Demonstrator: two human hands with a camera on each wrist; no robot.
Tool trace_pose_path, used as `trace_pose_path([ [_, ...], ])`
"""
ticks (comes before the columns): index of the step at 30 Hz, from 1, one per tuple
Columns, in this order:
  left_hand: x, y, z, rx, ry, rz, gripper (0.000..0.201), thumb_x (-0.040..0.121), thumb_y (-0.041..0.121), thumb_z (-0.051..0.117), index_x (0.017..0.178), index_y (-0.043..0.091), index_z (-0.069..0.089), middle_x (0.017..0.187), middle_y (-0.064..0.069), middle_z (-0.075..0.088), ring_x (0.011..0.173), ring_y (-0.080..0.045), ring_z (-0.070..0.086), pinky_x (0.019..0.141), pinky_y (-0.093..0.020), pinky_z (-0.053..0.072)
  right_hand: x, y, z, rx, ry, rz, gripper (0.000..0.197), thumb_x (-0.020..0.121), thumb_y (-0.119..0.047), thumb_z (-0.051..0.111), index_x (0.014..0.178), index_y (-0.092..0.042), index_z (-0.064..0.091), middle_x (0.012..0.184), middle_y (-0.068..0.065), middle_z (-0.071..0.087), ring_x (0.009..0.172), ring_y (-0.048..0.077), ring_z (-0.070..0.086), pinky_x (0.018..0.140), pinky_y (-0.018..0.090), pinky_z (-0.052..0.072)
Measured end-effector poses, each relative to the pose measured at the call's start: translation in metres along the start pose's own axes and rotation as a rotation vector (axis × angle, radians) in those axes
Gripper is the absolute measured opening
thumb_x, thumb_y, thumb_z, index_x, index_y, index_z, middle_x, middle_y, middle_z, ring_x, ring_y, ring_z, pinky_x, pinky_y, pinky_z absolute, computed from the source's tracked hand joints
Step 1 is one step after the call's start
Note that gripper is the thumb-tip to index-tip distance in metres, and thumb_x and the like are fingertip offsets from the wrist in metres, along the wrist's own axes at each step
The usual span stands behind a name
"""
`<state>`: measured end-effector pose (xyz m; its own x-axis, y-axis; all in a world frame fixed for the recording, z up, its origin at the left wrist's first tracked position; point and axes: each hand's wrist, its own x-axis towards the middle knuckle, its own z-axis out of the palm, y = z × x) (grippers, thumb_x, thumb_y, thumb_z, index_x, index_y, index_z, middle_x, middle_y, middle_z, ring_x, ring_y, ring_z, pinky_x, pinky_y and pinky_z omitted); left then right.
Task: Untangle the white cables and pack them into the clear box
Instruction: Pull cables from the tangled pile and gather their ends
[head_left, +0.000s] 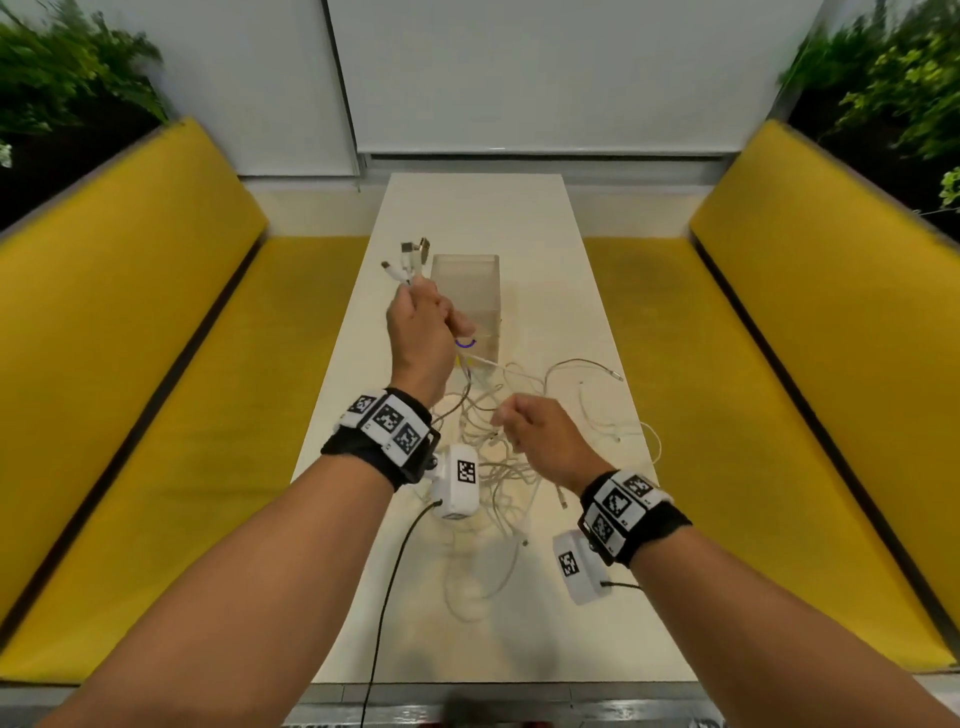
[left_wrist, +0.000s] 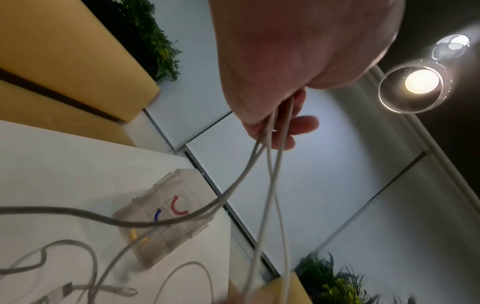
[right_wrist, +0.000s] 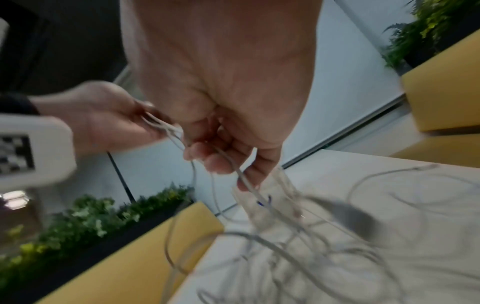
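A tangle of white cables (head_left: 498, 452) lies on the narrow white table (head_left: 519, 218), in front of the clear box (head_left: 467, 291). My left hand (head_left: 421, 322) is raised beside the box and grips a bunch of cable ends (head_left: 410, 257) whose plugs stick up from the fist; the strands (left_wrist: 275, 164) hang down from it. My right hand (head_left: 540, 431) hovers over the tangle with curled fingers (right_wrist: 221, 162) pinching a thin white cable (right_wrist: 249, 185). The box (left_wrist: 161, 218) shows red, blue and yellow curved marks.
Yellow padded benches (head_left: 171, 322) run along both sides of the table. Green plants (head_left: 67, 67) stand behind the bench backs. A loose cable end (head_left: 613, 373) lies to the right of the box. Black wires (head_left: 395, 571) trail from the wrist cameras.
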<state>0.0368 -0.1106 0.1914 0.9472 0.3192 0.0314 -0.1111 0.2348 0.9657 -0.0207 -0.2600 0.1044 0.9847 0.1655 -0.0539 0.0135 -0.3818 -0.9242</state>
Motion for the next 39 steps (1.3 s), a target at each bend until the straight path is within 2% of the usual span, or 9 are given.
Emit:
trace_pose_path([
  [5, 0.011, 0.02, -0.008, -0.116, 0.057, 0.05, 0.038, 0.11, 0.029, 0.03, 0.074, 0.02, 0.036, 0.057, 0.007, 0.03, 0.047, -0.01, 0.023, 0.042, -0.024, 0.021, -0.02, 0.059, 0.001, -0.244, -0.163, 0.113, 0.023, 0.094, -0.011, 0.051, 0.076, -0.015, 0.064, 0.07, -0.008, 0.062, 0.07, 0.012, 0.057, 0.078, 0.042, 0.051],
  [10, 0.009, 0.036, -0.011, -0.212, 0.088, 0.119, 0.037, 0.111, 0.03, 0.03, 0.076, 0.02, 0.038, 0.057, 0.009, 0.032, 0.048, -0.008, 0.024, 0.042, -0.023, 0.022, -0.013, 0.066, 0.003, -0.315, -0.21, 0.177, 0.028, 0.096, -0.012, 0.049, 0.078, -0.028, 0.063, 0.085, -0.012, 0.064, 0.091, 0.016, 0.061, 0.085, 0.031, 0.048],
  [16, 0.01, 0.064, -0.011, -0.264, 0.072, 0.235, 0.034, 0.11, 0.029, 0.032, 0.079, 0.019, 0.039, 0.06, 0.006, 0.031, 0.05, -0.01, 0.023, 0.044, -0.027, 0.021, 0.0, 0.087, 0.005, -0.341, -0.187, 0.186, 0.025, 0.078, -0.056, 0.046, 0.063, -0.05, 0.066, 0.105, -0.004, 0.063, 0.108, 0.022, 0.06, 0.102, 0.055, 0.043],
  [19, 0.013, 0.067, -0.01, -0.16, 0.029, 0.281, 0.033, 0.11, 0.029, 0.033, 0.079, 0.019, 0.04, 0.061, 0.005, 0.032, 0.051, -0.01, 0.022, 0.044, -0.028, 0.02, -0.007, 0.046, -0.006, -0.272, -0.107, 0.127, 0.024, 0.091, -0.045, 0.055, 0.074, -0.044, 0.072, 0.111, 0.0, 0.065, 0.111, 0.021, 0.06, 0.102, 0.048, 0.045],
  [22, 0.014, 0.05, -0.012, 0.025, -0.026, 0.267, 0.033, 0.107, 0.036, 0.041, 0.077, 0.022, 0.042, 0.063, 0.006, 0.034, 0.052, -0.009, 0.026, 0.045, -0.028, 0.022, -0.003, 0.01, -0.02, -0.105, -0.081, 0.025, 0.024, 0.102, -0.021, 0.055, 0.093, -0.015, 0.076, 0.106, 0.006, 0.069, 0.106, 0.022, 0.064, 0.097, 0.035, 0.048],
  [27, 0.002, 0.01, -0.015, 0.332, -0.252, 0.215, 0.032, 0.097, 0.038, 0.066, 0.079, 0.016, 0.052, 0.064, 0.007, 0.043, 0.054, -0.006, 0.036, 0.054, -0.024, 0.036, 0.007, -0.034, -0.037, 0.016, -0.04, -0.112, 0.026, 0.104, -0.015, 0.05, 0.097, -0.005, 0.073, 0.08, 0.012, 0.065, 0.077, 0.016, 0.059, 0.072, 0.018, 0.047],
  [31, -0.008, -0.002, -0.011, 0.483, -0.508, 0.188, 0.025, 0.095, 0.028, 0.071, 0.078, 0.011, 0.065, 0.068, 0.001, 0.064, 0.061, -0.008, 0.056, 0.062, -0.024, 0.046, 0.01, -0.066, -0.042, 0.074, -0.054, -0.171, 0.026, 0.103, -0.012, 0.052, 0.082, -0.013, 0.069, 0.08, 0.02, 0.062, 0.071, 0.022, 0.054, 0.065, 0.028, 0.044],
  [35, -0.003, 0.008, -0.012, 0.545, -0.572, 0.196, 0.041, 0.092, 0.045, 0.068, 0.07, 0.011, 0.069, 0.07, -0.021, 0.067, 0.064, -0.019, 0.056, 0.065, -0.033, 0.043, 0.013, -0.075, -0.045, 0.089, 0.007, -0.212, 0.025, 0.101, -0.013, 0.054, 0.082, -0.015, 0.07, 0.074, 0.016, 0.059, 0.07, 0.023, 0.054, 0.063, 0.037, 0.046],
  [39, 0.001, 0.023, -0.011, 0.652, -0.661, 0.225, 0.034, 0.095, 0.033, 0.069, 0.077, 0.004, 0.071, 0.066, -0.01, 0.063, 0.062, -0.011, 0.051, 0.061, -0.028, 0.04, 0.016, -0.069, -0.043, 0.106, 0.083, -0.201, 0.025, 0.1, -0.014, 0.055, 0.081, -0.018, 0.07, 0.068, 0.002, 0.062, 0.067, 0.018, 0.056, 0.063, 0.038, 0.048],
])
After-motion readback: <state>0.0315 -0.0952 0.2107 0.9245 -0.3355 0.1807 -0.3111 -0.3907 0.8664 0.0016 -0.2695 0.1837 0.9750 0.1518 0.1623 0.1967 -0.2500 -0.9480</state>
